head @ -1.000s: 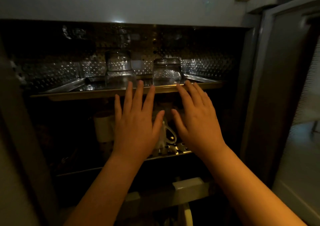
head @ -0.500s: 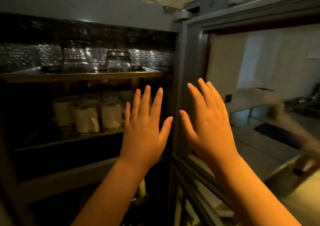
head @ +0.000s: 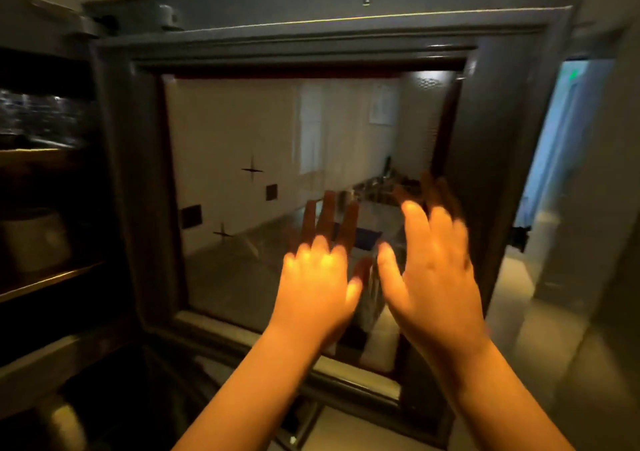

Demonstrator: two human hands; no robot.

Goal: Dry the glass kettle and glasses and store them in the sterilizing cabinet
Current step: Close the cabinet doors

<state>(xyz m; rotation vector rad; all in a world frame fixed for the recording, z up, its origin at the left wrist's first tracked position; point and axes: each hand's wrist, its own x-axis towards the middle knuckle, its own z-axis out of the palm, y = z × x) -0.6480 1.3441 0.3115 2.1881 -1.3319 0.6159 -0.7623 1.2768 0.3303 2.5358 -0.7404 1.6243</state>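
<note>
The sterilizing cabinet's open door (head: 138, 180) fills the view, a grey frame around a glass pane (head: 242, 146). My left hand (head: 317, 277) and my right hand (head: 433, 263) are both held up flat before the pane with fingers spread, holding nothing. Whether they touch the glass I cannot tell; the right hand is blurred. Dark reflections of the fingers show in the pane. The cabinet interior (head: 38, 132) lies at the far left, dark, with a glinting upper shelf. The glasses and kettle cannot be made out there.
A pale rounded container (head: 34, 239) stands on the cabinet's lower shelf at the left. Through the pane a counter with a blue item shows. A lit doorway (head: 561, 139) and pale floor lie to the right of the door.
The view has swung right from the cabinet shelves to the open door. Both hands left the upper shelf's edge and now hover flat in front of the door's glass pane.
</note>
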